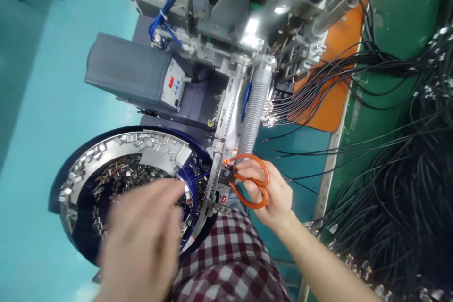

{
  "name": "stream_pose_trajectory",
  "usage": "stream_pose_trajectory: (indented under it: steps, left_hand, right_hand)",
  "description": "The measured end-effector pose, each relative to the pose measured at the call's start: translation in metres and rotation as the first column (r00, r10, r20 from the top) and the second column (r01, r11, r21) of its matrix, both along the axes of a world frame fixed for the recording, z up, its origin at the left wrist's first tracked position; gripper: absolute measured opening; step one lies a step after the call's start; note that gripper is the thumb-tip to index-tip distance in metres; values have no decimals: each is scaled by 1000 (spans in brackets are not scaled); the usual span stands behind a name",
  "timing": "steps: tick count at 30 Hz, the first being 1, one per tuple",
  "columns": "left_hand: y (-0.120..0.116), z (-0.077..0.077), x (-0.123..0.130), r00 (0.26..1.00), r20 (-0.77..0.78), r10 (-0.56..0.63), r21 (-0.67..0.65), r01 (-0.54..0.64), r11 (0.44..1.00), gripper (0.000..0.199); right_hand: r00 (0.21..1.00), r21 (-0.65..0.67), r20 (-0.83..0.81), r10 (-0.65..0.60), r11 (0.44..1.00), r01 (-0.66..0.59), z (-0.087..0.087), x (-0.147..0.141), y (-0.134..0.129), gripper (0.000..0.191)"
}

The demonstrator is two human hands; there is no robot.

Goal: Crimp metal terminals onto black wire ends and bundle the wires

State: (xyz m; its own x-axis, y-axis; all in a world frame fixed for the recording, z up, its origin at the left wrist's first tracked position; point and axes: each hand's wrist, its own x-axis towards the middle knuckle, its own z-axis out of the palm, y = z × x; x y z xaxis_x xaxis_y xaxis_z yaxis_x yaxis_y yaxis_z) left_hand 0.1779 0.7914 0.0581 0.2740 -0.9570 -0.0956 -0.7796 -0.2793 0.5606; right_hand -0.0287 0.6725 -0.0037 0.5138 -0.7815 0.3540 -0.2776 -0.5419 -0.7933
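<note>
My right hand (pixel 271 193) is closed round the orange handles of a pair of scissors (pixel 264 170). Their dark tips point left, at the metal feed rail (pixel 221 141). Motion blurs my left hand (pixel 145 236), which is over the near side of a round dark-blue feeder bowl (pixel 56 193); whether its fingers hold anything cannot be made out. Many small shiny metal parts (pixel 123 170) lie in the bowl and along its inner track. The rail runs from beside the bowl up to the machine.
A grey control box (pixel 130 68) with a red display stands left of the rail. A grey corrugated hose (pixel 255 108) runs beside it. Black cables (pixel 399 198) with metal ends pile up at right, some reaching over an orange board (pixel 332 99). Machine parts (pixel 226 4) fill the top.
</note>
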Motion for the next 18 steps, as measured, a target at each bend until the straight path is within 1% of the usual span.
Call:
stream_pose_trajectory:
  steps: [1, 2, 3, 4, 5, 7, 11, 14, 18]
  left_hand:
    - [-7, -2, -24, 987, 38, -153, -25, 154, 988, 59]
    - [-13, -5, -46, 968, 75, -241, -7, 242, 970, 55]
    - [-17, -9, -63, 959, 128, -254, 20, 254, 967, 50]
    - [-21, -14, -76, 945, 156, -286, 76, 277, 958, 47]
    - [-23, -18, -85, 940, 188, -286, 118, 268, 956, 45]
    - [-25, -23, -91, 932, 246, -265, 166, 229, 959, 41]
    - [-29, -25, -89, 924, 309, -223, 168, 178, 970, 42]
    - [-32, -26, -88, 923, 311, -228, 194, 173, 966, 42]
    - [-31, -28, -86, 900, 338, -276, 210, 214, 954, 42]
  right_hand:
    - [1000, 8, -6, 0, 1000, 0, 0, 0, 0, 17]
    - [1000, 18, -7, -5, 1000, 5, 1, 0, 0, 17]
    - [1000, 27, -5, -15, 1000, 16, 1, 0, 1, 18]
    - [1000, 35, 0, -31, 999, 31, 1, 0, 1, 18]
    - [999, 39, 4, -47, 998, 47, 0, 0, 1, 19]
    - [998, 38, 10, -68, 997, 68, 0, 0, 2, 19]
    - [998, 27, 13, -63, 998, 63, -2, 0, 3, 19]
    - [998, 46, 17, -63, 997, 62, -1, 0, 4, 21]
    - [998, 61, 31, -62, 996, 60, -1, 1, 5, 20]
